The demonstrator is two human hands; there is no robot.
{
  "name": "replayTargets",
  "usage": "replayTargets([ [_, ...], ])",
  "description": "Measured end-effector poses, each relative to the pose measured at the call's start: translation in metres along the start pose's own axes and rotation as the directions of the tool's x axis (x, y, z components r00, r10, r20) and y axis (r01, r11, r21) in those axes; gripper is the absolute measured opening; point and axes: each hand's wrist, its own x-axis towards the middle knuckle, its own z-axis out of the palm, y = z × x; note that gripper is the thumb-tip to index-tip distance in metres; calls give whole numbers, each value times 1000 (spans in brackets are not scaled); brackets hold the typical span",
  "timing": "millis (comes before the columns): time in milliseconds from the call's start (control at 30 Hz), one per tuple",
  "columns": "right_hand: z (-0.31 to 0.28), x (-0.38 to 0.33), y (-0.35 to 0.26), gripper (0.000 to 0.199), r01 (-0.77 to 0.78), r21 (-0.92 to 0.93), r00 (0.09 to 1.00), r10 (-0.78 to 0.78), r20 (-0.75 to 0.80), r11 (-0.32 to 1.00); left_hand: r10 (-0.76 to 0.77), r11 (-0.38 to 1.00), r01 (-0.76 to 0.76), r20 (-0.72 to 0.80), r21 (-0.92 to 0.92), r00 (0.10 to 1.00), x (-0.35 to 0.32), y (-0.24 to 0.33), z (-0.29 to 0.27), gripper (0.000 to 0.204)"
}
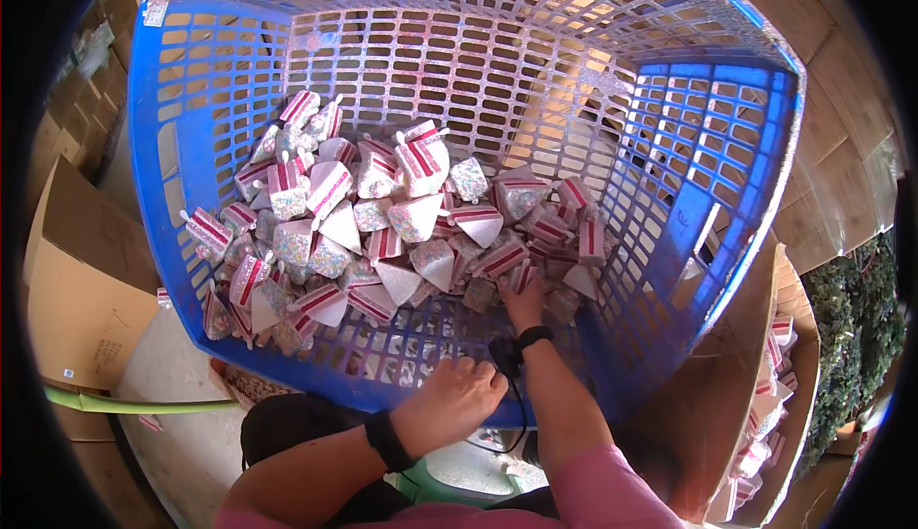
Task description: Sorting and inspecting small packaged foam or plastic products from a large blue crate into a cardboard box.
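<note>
A large blue plastic basket [172, 271] with slotted walls stands before me. In its lower part lies a loose heap of cake-slice ornaments [330, 185]: glittery white wedges with dark red stripes and speckled backs. My right hand [525, 303] reaches over the near rim into the right side of the heap. Its fingers close around a striped cake-slice ornament [519, 277], partly covered by the hand. My left hand [453, 401] is curled in a fist at the near rim, outside the heap. Whatever its fingers may hold is hidden. Both wrists wear black bands.
At the right, an open cardboard box [798, 338] contains more wedge ornaments. Dark green artificial foliage [841, 338] stands beyond it. Another open carton [91, 271] is at the left, with a green pole [143, 402] below it. Stacked cartons [822, 128] surround the basket.
</note>
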Motion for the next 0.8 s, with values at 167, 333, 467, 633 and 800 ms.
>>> replayTargets([
  [167,2,6,-26,61,-175,-267,982,188,26,948,-41,999,41,49,0,998,-5,-7,2,16],
  [333,-15,-2,0,65,-115,29,993,114,37,993,-44,999,44,-38,-5,998,-2,-12,5,11],
  [467,-60,-17,-46,65,-164,69,946,138,292,984,-155,987,152,-75,-45,985,-1,-24,5,13],
  [633,-119,-32,-101,61,196,56,802,-193,565,979,-427,896,369,-253,-247,868,13,-30,-4,26],
  [800,-151,-57,-145,57,562,-132,646,-334,686,817,-437,859,314,-260,-403,861,10,-35,7,31],
])
